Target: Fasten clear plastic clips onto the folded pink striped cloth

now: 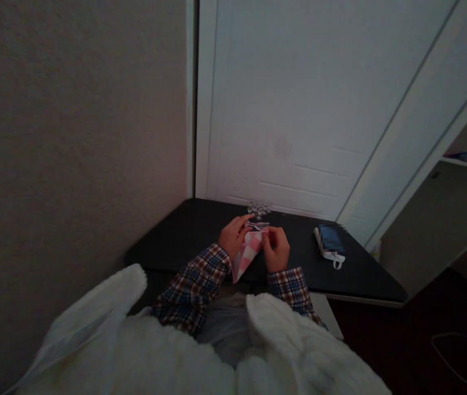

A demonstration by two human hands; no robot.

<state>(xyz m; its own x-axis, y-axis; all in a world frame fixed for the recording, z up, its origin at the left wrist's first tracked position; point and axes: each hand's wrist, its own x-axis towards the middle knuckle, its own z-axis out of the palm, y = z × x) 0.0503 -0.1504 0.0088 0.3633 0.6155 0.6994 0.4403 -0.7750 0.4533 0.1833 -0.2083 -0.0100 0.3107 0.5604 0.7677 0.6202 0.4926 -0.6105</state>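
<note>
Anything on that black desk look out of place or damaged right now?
Nothing stands out. Both hands, left hand and right hand, pinch a pink checked paper over the black desk. A clear clutter and a phone-like device lie flat, undisturbed.

The pink-and-white checked piece (246,251) held between the left hand (233,236) and right hand (277,249) looks like thin paper or cloth, matt, with sharp creases; which of the two cannot be told. The table (184,233) has a dark, smooth top with a dull sheen. The small cluster of clear pieces (259,208) on it looks like glossy plastic. The shirt sleeves (194,285) are woven plaid cloth, matt. The white vest (283,340) is fluffy, pile-like fleece. The door (299,99) is smooth, painted white; the wall (73,120) is matt and faintly grainy.
</note>
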